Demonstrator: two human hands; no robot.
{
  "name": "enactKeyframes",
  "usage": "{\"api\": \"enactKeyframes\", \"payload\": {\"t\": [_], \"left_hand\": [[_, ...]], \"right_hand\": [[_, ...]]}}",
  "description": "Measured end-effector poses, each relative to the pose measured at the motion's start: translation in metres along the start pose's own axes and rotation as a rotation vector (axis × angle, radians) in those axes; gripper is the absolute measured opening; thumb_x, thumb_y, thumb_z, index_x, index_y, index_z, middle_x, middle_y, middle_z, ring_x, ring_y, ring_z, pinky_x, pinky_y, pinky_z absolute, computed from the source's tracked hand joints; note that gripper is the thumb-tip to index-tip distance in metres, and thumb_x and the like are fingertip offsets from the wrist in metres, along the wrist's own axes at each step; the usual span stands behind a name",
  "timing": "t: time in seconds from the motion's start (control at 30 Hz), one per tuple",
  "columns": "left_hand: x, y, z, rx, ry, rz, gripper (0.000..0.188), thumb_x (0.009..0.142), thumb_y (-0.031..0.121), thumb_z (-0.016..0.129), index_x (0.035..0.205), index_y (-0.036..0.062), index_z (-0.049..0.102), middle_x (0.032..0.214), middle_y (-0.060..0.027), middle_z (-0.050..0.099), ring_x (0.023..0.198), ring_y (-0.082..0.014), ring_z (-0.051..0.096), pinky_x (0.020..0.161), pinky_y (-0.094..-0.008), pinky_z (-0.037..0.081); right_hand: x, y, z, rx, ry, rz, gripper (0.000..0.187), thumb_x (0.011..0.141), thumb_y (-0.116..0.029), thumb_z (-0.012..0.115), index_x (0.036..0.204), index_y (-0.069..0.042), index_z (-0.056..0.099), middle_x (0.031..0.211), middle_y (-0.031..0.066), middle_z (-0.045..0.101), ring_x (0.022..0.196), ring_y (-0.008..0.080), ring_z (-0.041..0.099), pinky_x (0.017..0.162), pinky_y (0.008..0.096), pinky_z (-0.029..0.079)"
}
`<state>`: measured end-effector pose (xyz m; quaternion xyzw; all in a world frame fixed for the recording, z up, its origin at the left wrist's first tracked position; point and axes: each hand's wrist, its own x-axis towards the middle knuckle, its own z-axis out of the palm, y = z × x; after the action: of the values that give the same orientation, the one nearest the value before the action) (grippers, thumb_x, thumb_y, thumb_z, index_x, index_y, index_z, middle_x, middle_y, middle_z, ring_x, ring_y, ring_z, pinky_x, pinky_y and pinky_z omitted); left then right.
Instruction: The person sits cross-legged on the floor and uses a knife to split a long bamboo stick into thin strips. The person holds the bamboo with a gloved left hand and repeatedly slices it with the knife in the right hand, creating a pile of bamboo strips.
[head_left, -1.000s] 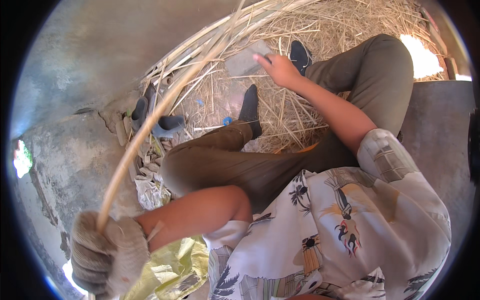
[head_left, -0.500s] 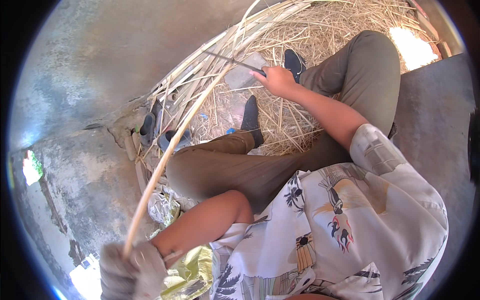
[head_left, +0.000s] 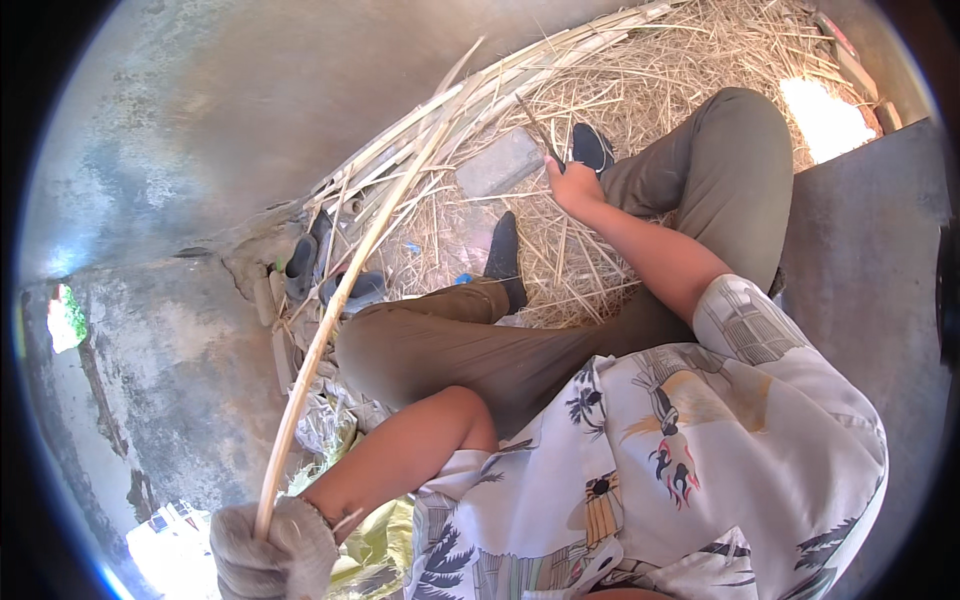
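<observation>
My left hand (head_left: 272,552), in a greyish work glove, is wrapped round the near end of a long pale strip (head_left: 337,305) that looks like split bamboo. From the glove the strip slants up past my left knee, its far end over a pile of similar strips. My bare right hand (head_left: 577,188) grips the dark handle of a knife (head_left: 540,128). Its thin blade points up and left, apart from the strip. The knife is over the straw near my right foot.
A flat grey block (head_left: 500,163) lies between my feet. Pale strips (head_left: 575,45) rest along the wall (head_left: 290,90); straw shavings (head_left: 640,85) cover the floor. Dark shoes (head_left: 300,265) and a yellow plastic sack (head_left: 385,540) are at left. A grey panel (head_left: 870,280) stands at right.
My right hand has drawn the knife right and slightly nearer, so its blade no longer crosses the strip. The strip's far end has swung lower; my left hand has shifted slightly.
</observation>
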<state>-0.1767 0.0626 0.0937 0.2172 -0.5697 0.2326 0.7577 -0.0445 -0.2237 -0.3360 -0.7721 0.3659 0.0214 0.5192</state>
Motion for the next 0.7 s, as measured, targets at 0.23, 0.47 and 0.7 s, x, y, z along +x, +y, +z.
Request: {"api": "enactKeyframes", "payload": {"t": [0.23,0.47,0.7], "left_hand": [[0.030,-0.019,-0.038,0.434,0.185,-0.144,0.058,0.094,0.053,0.052,0.048,0.0213,0.034,0.037,0.0092,0.026,0.031,-0.0040,0.017,0.035,-0.0214,0.017],[-0.005,-0.176,-0.064,0.913,0.821,-0.361,0.071,0.085,0.083,0.040,0.054,0.0192,0.040,0.046,0.0049,0.028,0.042,-0.0089,0.023,0.040,-0.0278,0.021],[-0.001,-0.160,-0.131,0.246,0.410,-0.678,0.077,0.077,0.091,0.038,0.053,0.0191,0.026,0.047,0.0041,0.016,0.046,-0.0117,0.009,0.046,-0.0304,0.012]], "right_hand": [[-0.033,-0.082,0.002,0.582,-0.190,-0.166,0.054,0.095,-0.057,0.056,0.064,-0.014,0.043,0.052,-0.0041,0.038,0.037,0.0073,0.035,0.034,0.0259,0.026],[-0.061,-0.102,-0.024,0.640,-0.419,-0.054,0.053,0.095,-0.058,0.054,0.066,-0.016,0.040,0.052,-0.0063,0.033,0.038,0.0066,0.030,0.035,0.0255,0.025],[-0.120,-0.156,-0.079,0.891,-0.556,-0.142,0.051,0.098,-0.055,0.052,0.070,-0.012,0.047,0.053,-0.0046,0.037,0.040,0.0089,0.036,0.036,0.0276,0.032]]}}
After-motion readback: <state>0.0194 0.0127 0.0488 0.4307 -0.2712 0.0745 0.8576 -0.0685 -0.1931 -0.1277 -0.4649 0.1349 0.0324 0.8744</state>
